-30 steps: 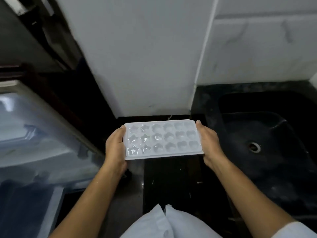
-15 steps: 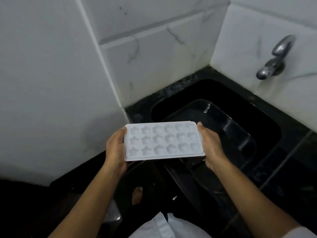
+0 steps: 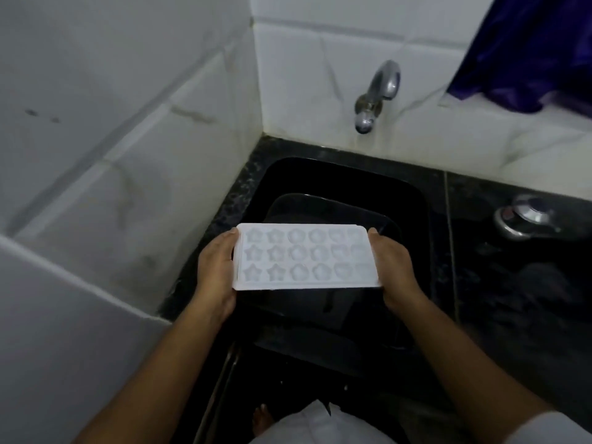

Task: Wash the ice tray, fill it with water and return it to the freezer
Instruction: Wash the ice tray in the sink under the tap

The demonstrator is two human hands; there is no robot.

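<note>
- You hold the ice tray (image 3: 306, 256) flat, cavities facing up, star shapes toward your left and rounder ones toward your right. It hangs in the air over the sink (image 3: 336, 177), touching nothing but your hands.
- Your left hand (image 3: 214, 277) grips the left short end and your right hand (image 3: 395, 274) grips the right one. Each thumb lies along the top rim. The fingers are tucked under the tray and hidden, so how far they wrap cannot be told.
- An end-to-end hold like this keeps every cavity uncovered, which probably suits rinsing. It also keeps the thin plastic level, which will matter once it carries water.
- The tray sits nearer to you than the tap (image 3: 378, 94), whose spout is above and beyond it. No water shows at the spout, so washing looks not yet begun.
- You will likely need one hand free for the tap, leaving the tray to the other.
- Outward, a round metal piece (image 3: 525, 216) rests on the dark counter (image 3: 512, 299) to your right, and a blue cloth (image 3: 525, 49) hangs at the tiled wall.
</note>
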